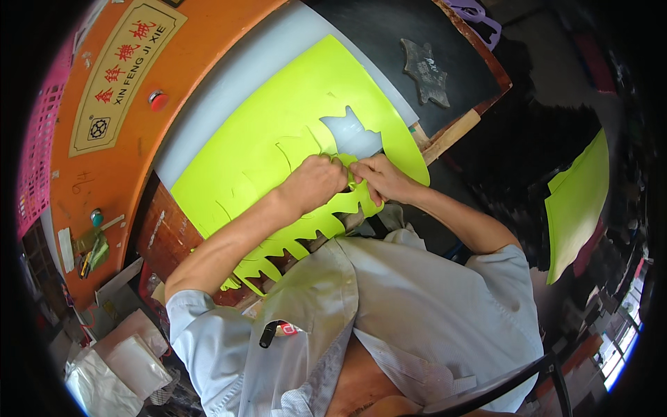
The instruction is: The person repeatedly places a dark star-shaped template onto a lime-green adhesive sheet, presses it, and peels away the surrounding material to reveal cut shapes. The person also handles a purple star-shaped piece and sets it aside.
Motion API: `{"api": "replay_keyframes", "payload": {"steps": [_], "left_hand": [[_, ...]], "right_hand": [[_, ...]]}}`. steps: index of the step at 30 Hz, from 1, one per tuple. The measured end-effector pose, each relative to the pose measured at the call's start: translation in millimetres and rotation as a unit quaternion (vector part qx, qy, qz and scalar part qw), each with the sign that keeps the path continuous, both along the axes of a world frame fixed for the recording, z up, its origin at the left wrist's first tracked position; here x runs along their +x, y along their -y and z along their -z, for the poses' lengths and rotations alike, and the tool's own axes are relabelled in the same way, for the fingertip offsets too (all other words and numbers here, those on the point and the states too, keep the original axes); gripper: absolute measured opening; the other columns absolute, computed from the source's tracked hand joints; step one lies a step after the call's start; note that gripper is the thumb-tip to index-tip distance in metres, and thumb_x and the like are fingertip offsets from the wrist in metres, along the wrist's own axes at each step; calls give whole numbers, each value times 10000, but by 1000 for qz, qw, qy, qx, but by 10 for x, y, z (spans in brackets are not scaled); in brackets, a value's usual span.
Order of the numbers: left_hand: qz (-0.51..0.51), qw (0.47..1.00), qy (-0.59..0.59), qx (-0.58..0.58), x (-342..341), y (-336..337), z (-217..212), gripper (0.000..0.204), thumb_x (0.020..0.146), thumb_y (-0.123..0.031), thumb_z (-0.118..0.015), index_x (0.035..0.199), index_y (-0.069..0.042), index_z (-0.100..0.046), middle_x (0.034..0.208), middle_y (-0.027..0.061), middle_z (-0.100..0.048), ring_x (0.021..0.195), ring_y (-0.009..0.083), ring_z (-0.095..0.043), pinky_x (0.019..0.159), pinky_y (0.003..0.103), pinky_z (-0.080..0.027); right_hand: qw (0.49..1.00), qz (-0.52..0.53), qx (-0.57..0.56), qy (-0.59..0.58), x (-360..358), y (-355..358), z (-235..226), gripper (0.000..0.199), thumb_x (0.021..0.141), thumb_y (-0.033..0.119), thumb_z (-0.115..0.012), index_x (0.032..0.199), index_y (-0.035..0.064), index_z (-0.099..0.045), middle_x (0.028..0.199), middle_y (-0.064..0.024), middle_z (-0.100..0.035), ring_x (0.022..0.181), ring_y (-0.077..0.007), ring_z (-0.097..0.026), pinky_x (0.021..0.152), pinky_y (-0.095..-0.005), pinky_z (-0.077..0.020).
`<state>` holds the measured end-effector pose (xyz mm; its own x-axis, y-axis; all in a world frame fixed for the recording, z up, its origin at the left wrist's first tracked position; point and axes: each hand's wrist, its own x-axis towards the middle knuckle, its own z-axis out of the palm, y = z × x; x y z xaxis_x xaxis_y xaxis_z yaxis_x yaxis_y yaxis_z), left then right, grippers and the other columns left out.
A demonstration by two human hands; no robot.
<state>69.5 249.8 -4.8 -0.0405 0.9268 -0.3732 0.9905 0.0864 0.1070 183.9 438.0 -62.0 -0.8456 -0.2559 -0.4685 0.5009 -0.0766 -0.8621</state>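
A lime-green sheet (278,115), thin like foam or soft plastic, lies over a pale grey board (215,90). Jagged shapes are cut into it, and one cut-out hole lets the board show through. At the sheet's near edge, just below this hole, my left hand (317,182) is closed in a fist on the green material. Touching it, my right hand (383,178) has its fingers curled around the same spot. Ragged strips of the sheet hang toward my shirt. My fingers hide exactly which piece each one grips.
An orange machine body (132,139) with a red button (158,101) rises at the left. On a black surface at the back right lies a dark, jagged-edged flat piece (424,72). More green sheets (578,208) stand at the far right. White plastic bags (111,379) sit lower left.
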Motion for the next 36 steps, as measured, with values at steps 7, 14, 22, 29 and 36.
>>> {"api": "replay_keyframes", "payload": {"steps": [7,14,22,29,36], "left_hand": [[29,990,-128,56,285,-124,43,149,849,-118,-644,914,-2,-711,846,118,-692,782,245,-697,654,341,-545],[70,984,-108,123,246,101,225,332,801,-140,-658,1070,53,-693,1069,160,-654,1044,278,-667,765,345,-595],[-39,971,83,221,169,256,354,316,823,-105,-739,1120,-4,-705,1123,130,-717,1096,306,-705,877,390,-602],[-238,909,186,287,313,344,153,428,810,-120,-833,1205,-21,-700,1226,147,-707,1196,341,-670,990,436,-568],[-532,740,215,352,693,693,171,477,878,-88,-803,1297,52,-622,1158,169,-712,986,274,-683,888,371,-560]], "right_hand": [[993,68,-68,69,-74,40,152,380,1054,286,-519,781,34,-599,537,-26,-539,407,-117,-558,381,-255,-367],[997,81,-11,-14,67,171,184,515,1085,318,-456,647,47,-480,544,2,-462,406,-126,-545,385,-276,-399],[990,135,35,-38,147,230,206,587,1114,366,-486,625,40,-479,553,-3,-486,398,-121,-553,361,-302,-393],[985,114,-115,52,-3,81,53,359,1032,323,-676,1037,-31,-735,830,-71,-710,615,-128,-704,461,-232,-446],[996,33,-75,47,-341,26,-207,391,961,186,-755,1272,-41,-693,1027,-125,-748,776,-159,-763,523,-236,-494]]}}
